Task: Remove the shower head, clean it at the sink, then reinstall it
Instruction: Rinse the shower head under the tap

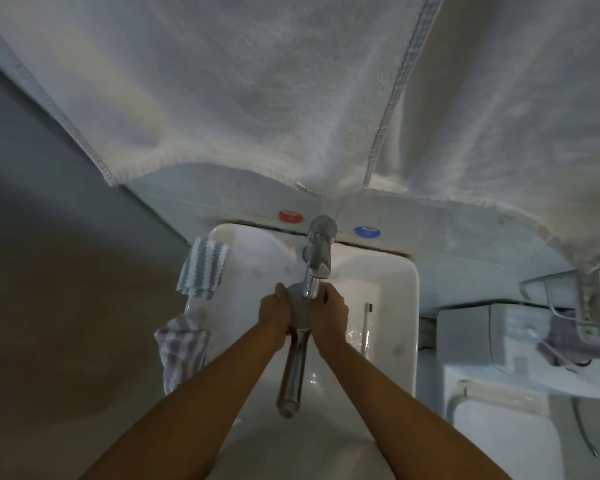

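The chrome shower head (293, 368) lies over the white sink (400, 306), its round grey face under the chrome tap spout (317, 261) and its handle pointing toward me. My left hand (274, 313) grips the left side of the round face. My right hand (329, 311) grips the right side, fingers curled over the rim. The middle of the face is partly hidden by the spout.
A red knob (290, 215) and a blue knob (367, 231) sit behind the tap. A striped cloth (203, 268) and a checked cloth (182, 351) hang on the sink's left rim. A toothbrush (366, 327) lies at the right. White towels (291, 91) hang overhead.
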`<control>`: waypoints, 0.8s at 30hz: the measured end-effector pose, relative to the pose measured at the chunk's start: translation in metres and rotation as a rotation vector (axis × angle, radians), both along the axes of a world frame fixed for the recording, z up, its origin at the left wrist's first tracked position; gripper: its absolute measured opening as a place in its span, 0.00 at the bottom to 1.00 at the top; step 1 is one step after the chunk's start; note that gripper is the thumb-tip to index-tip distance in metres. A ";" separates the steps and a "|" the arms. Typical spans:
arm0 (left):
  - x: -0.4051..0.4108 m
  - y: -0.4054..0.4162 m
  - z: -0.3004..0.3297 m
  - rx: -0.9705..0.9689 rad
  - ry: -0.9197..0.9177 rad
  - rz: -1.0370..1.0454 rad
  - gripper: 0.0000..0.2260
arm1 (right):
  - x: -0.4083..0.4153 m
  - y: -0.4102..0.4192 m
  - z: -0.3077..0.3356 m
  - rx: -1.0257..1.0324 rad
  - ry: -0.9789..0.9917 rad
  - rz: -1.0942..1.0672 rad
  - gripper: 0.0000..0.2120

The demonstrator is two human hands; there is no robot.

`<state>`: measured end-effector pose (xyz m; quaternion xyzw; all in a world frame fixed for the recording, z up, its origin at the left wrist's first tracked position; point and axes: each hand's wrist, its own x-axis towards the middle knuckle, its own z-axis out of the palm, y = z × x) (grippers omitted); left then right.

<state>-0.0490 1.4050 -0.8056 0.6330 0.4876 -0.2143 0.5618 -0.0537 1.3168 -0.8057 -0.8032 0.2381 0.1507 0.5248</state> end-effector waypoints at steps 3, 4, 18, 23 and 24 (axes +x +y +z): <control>-0.017 -0.005 0.018 -0.257 0.096 -0.007 0.23 | 0.007 -0.005 0.004 -0.153 0.014 -0.023 0.13; -0.027 -0.006 0.027 -0.354 0.114 -0.039 0.23 | 0.008 -0.008 0.003 -0.201 0.020 -0.010 0.16; -0.081 0.000 0.028 -0.191 0.090 -0.181 0.19 | 0.014 -0.021 0.085 0.125 -0.395 -0.107 0.24; -0.083 0.002 0.032 -0.176 0.080 -0.183 0.18 | 0.014 -0.017 0.103 0.083 -0.323 0.113 0.24; -0.083 0.002 0.033 -0.172 0.078 -0.188 0.18 | 0.013 -0.017 0.102 0.083 -0.312 0.122 0.24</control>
